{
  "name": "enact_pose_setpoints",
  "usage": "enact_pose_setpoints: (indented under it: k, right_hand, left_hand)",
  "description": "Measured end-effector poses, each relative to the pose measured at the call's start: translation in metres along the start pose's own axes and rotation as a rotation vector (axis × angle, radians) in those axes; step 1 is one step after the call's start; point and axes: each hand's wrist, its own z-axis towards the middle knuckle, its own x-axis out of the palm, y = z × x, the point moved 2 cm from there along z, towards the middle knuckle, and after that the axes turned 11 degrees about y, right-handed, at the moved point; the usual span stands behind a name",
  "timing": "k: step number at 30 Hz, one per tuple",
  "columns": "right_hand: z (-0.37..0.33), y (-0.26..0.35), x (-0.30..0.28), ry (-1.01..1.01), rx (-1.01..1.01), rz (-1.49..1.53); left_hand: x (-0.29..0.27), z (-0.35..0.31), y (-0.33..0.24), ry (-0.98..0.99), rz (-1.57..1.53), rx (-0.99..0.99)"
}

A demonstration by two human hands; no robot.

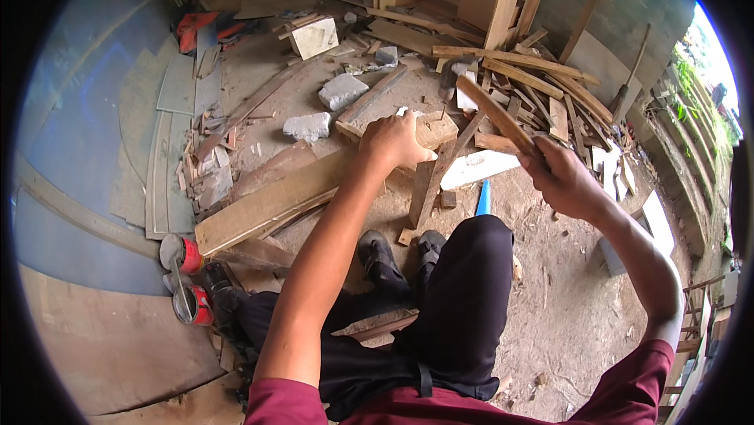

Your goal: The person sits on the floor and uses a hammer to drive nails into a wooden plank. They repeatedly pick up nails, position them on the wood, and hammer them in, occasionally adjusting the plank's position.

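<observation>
My right hand point(559, 177) is closed round the wooden handle of a claw hammer point(496, 116). The hammer's dark head is raised just above and to the right of a nail point(443, 111), apart from it. That nail stands upright in the far end of a long wooden plank point(275, 193). Close beside the nail, my left hand point(390, 140) grips the plank, thumb on its near side and fingers over the top. Under the plank's far end stands a slanting wooden leg point(430, 189). The plank slopes across in front of my knees toward the lower left.
Two red cans point(190, 254) stand by the plank's near end. Concrete chunks point(342, 92) lie beyond it. Scrap lumber point(542, 83) is heaped at the far right. A blue pointed piece point(484, 199) lies near my right knee. A blue-grey wall point(78, 111) borders the left.
</observation>
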Motion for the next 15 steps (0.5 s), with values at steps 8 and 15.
enact_pose_setpoints:
  k: [8, 15]
  right_hand:
    - [0.002, 0.018, -0.008, 0.100, 0.262, 0.240]
    - [0.010, 0.014, -0.022, -0.321, -0.139, 0.453]
  left_hand:
    - [0.002, 0.000, 0.002, -0.001, 0.000, -0.012]
    - [-0.006, -0.005, -0.007, 0.040, -0.034, -0.014]
